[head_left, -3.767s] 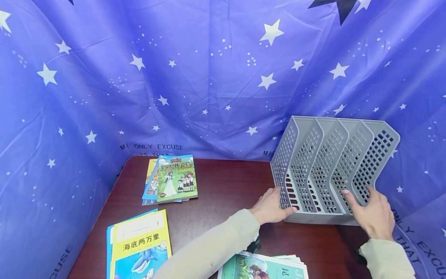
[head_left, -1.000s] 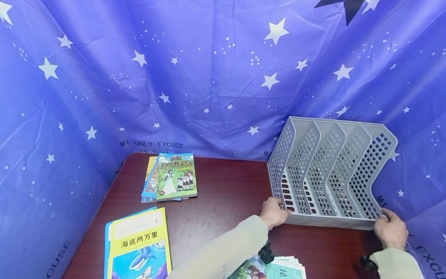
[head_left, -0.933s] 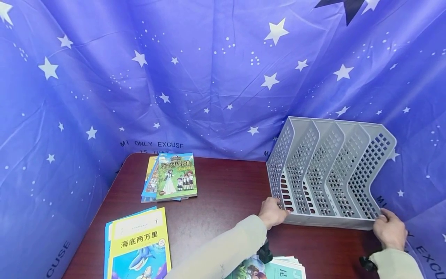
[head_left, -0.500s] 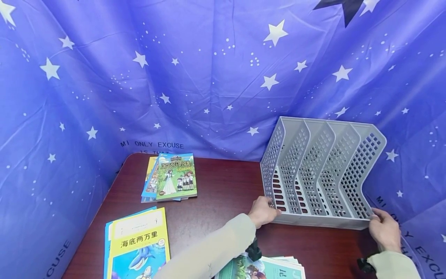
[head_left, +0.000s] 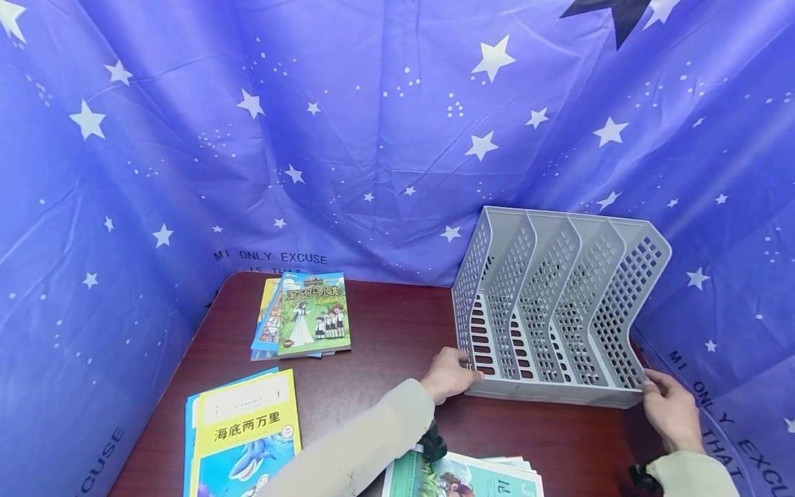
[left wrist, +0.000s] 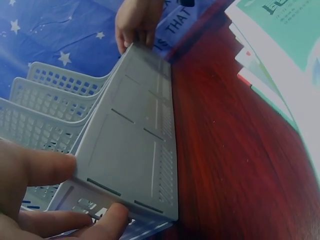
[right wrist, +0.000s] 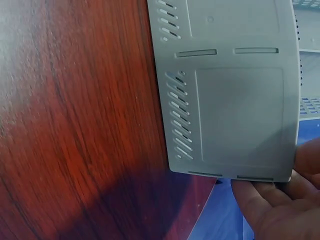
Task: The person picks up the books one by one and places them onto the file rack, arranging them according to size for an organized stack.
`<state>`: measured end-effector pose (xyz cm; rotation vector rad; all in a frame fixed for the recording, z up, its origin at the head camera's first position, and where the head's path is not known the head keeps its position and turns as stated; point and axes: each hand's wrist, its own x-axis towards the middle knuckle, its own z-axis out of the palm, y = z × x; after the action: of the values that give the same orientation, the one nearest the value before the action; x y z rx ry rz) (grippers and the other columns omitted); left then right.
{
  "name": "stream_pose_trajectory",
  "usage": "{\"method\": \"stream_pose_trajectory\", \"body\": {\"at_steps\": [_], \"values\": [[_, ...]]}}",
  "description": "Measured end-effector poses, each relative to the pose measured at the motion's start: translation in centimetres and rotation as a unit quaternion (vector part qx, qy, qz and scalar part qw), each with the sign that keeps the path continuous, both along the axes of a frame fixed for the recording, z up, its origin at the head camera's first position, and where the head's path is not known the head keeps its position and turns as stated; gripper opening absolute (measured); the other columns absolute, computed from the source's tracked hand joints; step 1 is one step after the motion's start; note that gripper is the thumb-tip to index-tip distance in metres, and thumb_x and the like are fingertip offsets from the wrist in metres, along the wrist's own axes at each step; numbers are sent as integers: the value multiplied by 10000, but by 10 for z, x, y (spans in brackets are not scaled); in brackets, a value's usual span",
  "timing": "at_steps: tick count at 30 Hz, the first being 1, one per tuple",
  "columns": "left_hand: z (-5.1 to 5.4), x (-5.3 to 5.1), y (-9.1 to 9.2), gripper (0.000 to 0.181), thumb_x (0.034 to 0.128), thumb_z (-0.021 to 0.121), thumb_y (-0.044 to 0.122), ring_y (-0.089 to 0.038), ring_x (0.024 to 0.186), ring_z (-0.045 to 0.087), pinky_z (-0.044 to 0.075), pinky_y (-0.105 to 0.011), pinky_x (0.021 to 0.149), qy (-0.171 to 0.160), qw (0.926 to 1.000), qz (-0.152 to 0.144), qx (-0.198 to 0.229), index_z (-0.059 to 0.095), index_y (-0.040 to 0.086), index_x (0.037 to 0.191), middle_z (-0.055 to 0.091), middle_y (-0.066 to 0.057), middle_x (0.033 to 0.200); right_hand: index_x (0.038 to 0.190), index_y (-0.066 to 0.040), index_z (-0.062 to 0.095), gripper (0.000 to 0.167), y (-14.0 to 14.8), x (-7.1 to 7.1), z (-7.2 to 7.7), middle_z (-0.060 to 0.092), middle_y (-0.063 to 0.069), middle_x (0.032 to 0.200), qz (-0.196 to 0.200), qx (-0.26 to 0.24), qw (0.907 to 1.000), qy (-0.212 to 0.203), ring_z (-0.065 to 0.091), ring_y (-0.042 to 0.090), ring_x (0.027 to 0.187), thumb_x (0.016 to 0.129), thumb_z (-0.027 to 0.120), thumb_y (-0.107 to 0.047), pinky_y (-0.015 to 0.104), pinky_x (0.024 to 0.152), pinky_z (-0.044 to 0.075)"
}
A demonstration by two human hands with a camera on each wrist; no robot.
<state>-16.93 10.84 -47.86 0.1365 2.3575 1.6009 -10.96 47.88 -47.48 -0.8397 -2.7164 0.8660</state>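
A grey plastic magazine rack [head_left: 559, 393] with slanted, perforated dividers stands on the right of the table, its compartments facing me. My left hand [head_left: 448, 376] grips its front left corner, thumb on the front edge and fingers against the side, as the left wrist view shows. At the front right corner my right hand [head_left: 672, 411] grips the rack, the thumb near the top edge and the fingers at the side. The rack's plain front panel [right wrist: 240, 115] fills much of the right wrist view, its lower edge along the tabletop.
The dark red table [head_left: 397, 331] meets a blue star-printed curtain [head_left: 373, 138] behind. Children's books [head_left: 315, 314] lie at the back left, yellow-covered books [head_left: 248, 421] at the front left. A stack of green-covered books [head_left: 491, 476] lies near the front edge, below the left forearm.
Over the last second the rack has slid left along the table, both hands moving with it. Earlier, the right hand shifted from inside the rack's front to its right corner.
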Motion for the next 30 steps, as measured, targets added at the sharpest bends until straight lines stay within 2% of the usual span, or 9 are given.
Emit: {"method": "stream_pose_trajectory", "body": {"at_steps": [5,12,17,21,25,30], "values": [[-4,-2,-11,316,747,817,78,-110,712,573,495,-229,649,-83,9997,-69,207,707,-37,1021,647,-35,797,1446,28,438,467,-8,0,0,492,351,1362,119,-48,9999,23,453,486,1238,1040,363,-192,576,959,364],[-5,-5,-25,426,762,805,85,-143,876,596,522,-257,766,-76,9996,-126,231,669,-89,1126,671,-112,980,1417,17,484,442,-16,0,-2,571,323,1282,157,26,9998,79,514,390,1103,1032,387,-176,426,803,378],[-6,-5,-34,407,781,789,74,-132,855,603,523,-253,752,-132,9992,-160,352,657,-96,1126,662,-95,953,1388,23,514,424,-22,-1,-1,607,306,1241,306,47,9994,123,531,327,1043,1025,416,-171,364,774,366],[-7,-4,-42,368,790,784,76,-114,836,595,512,-236,724,-174,9989,-165,410,669,-79,1103,666,-75,924,1356,27,545,401,-27,0,0,660,281,1151,410,52,9990,154,556,127,867,1019,447,-168,295,731,382],[-7,-4,-52,333,795,777,73,-116,838,598,513,-236,722,-175,9989,-145,413,681,-64,1083,671,-70,926,1337,54,550,393,-33,0,-1,688,271,1081,587,-65,9980,233,486,-98,711,1017,459,-155,185,635,397],[-5,-4,-62,370,801,768,60,-139,870,625,534,-256,757,-222,9985,-119,489,664,-85,1125,680,-98,979,1337,55,549,396,-39,0,-2,689,275,1089,732,-76,9970,241,460,-152,696,1023,459,-170,177,631,398]]}}
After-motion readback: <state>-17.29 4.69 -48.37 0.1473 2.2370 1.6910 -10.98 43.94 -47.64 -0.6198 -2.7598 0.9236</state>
